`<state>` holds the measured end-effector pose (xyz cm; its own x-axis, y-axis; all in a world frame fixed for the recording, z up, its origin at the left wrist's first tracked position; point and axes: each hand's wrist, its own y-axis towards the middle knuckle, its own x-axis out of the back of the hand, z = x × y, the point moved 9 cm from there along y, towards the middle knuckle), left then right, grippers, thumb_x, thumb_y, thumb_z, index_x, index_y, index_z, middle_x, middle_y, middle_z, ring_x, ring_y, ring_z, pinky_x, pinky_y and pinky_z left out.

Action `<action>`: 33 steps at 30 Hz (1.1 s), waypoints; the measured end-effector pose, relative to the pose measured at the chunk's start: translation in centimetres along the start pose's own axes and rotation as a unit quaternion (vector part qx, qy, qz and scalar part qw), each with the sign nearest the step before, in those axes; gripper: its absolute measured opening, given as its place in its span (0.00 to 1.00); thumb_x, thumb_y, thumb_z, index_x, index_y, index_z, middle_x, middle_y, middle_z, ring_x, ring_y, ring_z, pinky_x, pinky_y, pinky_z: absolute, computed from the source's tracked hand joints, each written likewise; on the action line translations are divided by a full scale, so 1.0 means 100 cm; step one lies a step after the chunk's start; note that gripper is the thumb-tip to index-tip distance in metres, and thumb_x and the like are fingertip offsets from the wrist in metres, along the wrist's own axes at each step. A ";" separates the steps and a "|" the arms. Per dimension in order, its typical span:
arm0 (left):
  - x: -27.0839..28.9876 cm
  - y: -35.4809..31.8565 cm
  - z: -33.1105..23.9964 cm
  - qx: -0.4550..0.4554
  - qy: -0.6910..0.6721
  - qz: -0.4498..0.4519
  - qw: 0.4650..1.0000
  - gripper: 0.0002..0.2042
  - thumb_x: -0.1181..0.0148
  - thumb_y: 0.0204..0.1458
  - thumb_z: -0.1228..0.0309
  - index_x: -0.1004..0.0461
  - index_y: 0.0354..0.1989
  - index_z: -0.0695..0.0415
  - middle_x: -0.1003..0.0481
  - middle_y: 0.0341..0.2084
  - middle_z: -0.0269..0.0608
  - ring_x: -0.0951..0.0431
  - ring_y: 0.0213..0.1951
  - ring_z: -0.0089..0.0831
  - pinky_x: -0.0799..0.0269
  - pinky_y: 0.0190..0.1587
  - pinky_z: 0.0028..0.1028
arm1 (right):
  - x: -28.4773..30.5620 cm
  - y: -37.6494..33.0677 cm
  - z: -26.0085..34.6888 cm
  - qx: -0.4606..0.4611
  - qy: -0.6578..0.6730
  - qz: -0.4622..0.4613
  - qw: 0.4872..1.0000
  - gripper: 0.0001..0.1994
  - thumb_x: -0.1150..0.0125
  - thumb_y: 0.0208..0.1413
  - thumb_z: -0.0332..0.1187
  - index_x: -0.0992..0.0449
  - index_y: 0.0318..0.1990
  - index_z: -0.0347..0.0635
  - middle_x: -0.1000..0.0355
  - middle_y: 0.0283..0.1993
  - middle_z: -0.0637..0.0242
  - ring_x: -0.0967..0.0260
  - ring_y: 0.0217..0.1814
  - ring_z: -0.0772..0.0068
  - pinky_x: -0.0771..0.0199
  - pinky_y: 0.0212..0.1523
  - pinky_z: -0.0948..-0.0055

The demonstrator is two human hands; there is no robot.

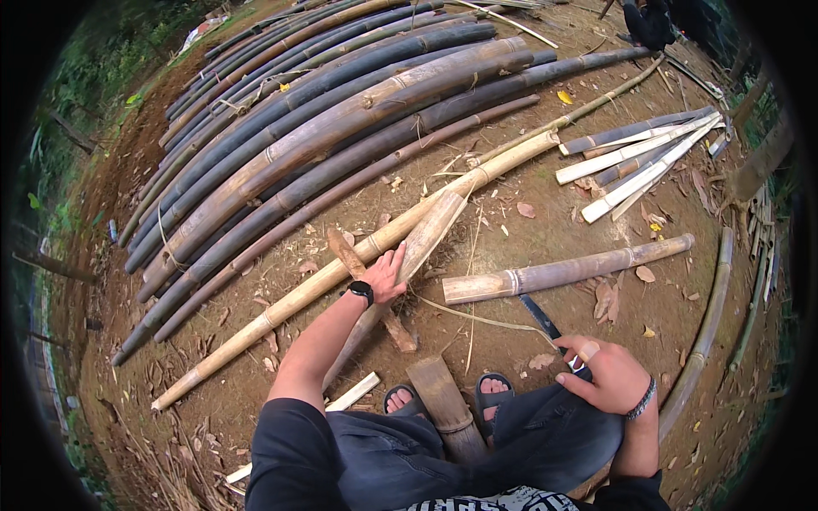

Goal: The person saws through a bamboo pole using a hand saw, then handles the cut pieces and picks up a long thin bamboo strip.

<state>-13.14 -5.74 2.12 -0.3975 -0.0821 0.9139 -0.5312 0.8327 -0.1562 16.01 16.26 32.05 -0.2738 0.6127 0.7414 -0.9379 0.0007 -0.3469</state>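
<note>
My left hand, with a black watch at the wrist, grips a split bamboo piece at about its middle, fingers over its upper side. This piece slants from near my left knee to a long pale bamboo pole. Under my left hand a short rough stick crosses beneath both. In my right hand, closed over my right knee, is the handle of a long knife, its dark blade pointing away and to the left. A thin curling strip runs between the split piece and the blade.
Several dark bamboo poles lie side by side at far left. A cut bamboo length lies ahead to the right, with split slats beyond. Another bamboo piece stands between my sandalled feet. Someone in dark clothes is at far right.
</note>
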 end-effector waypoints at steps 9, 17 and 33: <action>0.001 0.000 0.012 0.031 -0.070 0.044 0.996 0.47 0.45 0.53 0.57 0.68 0.73 0.62 0.42 0.60 0.67 0.38 0.62 0.58 0.42 0.66 0.42 | 0.000 -0.002 -0.001 -0.015 -0.017 0.015 1.000 0.23 0.37 0.56 0.40 0.31 0.56 0.40 0.24 0.39 0.50 0.25 0.43 0.44 0.25 0.43 0.55; 0.002 -0.005 0.014 0.046 -0.008 0.022 0.999 0.48 0.44 0.51 0.54 0.67 0.74 0.60 0.42 0.62 0.64 0.37 0.62 0.57 0.40 0.64 0.44 | -0.003 -0.002 -0.005 0.012 -0.004 0.014 1.000 0.22 0.38 0.57 0.41 0.32 0.55 0.40 0.24 0.39 0.46 0.26 0.43 0.42 0.25 0.44 0.54; 0.026 -0.030 -0.026 0.118 0.068 -0.054 0.989 0.62 0.27 0.35 0.49 0.64 0.72 0.67 0.47 0.65 0.63 0.45 0.67 0.55 0.49 0.68 0.47 | -0.001 -0.012 -0.008 0.035 -0.023 0.008 0.999 0.22 0.42 0.60 0.43 0.33 0.55 0.39 0.26 0.42 0.48 0.27 0.45 0.43 0.26 0.44 0.52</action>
<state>-10.63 -6.98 5.91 -0.2334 -0.0760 0.9694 -0.7310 0.6711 -0.1234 17.28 16.85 31.96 -0.2963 0.5760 0.7619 -0.9456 -0.0650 -0.3187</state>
